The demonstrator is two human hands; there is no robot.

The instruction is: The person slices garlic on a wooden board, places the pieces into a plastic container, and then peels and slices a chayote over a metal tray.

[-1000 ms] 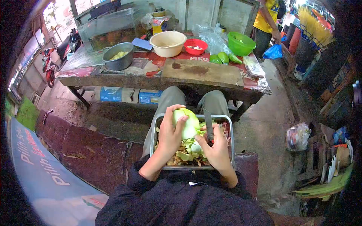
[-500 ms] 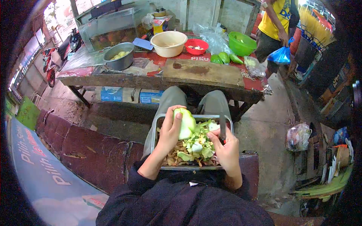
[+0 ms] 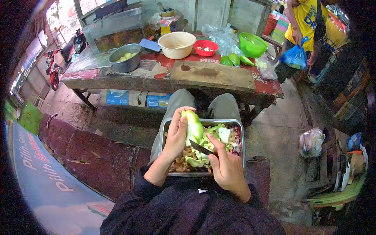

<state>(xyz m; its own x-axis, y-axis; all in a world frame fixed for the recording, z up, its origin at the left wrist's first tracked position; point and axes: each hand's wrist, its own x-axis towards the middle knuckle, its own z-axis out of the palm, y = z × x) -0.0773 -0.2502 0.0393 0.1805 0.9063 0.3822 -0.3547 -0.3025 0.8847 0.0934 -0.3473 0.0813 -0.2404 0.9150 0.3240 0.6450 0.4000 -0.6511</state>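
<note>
A pale green peeled vegetable or fruit (image 3: 194, 126) is held upright in my left hand (image 3: 177, 135), fingers wrapped round its left side. My right hand (image 3: 227, 166) grips a dark-bladed knife (image 3: 201, 148); the blade points up and left, its tip close to the lower part of the green piece. Both hands are over a metal tray (image 3: 243, 156) resting on my lap. Inside lie green peelings (image 3: 192, 161), white pieces (image 3: 224, 134), brownish scraps and some purplish bits. My right hand hides the knife's handle.
Ahead, a low wooden table (image 3: 211, 75) bears a metal pot (image 3: 124, 62), a cream basin (image 3: 176, 46), a red bowl (image 3: 205, 48), a green basin (image 3: 252, 45) and green fruits (image 3: 234, 59). At the right, a person in yellow (image 3: 303, 23) carries a blue bag (image 3: 294, 56).
My right hand has moved down and turned, so the knife now slants toward the green piece. The green piece has turned in my left hand. The person in yellow has shifted to the right.
</note>
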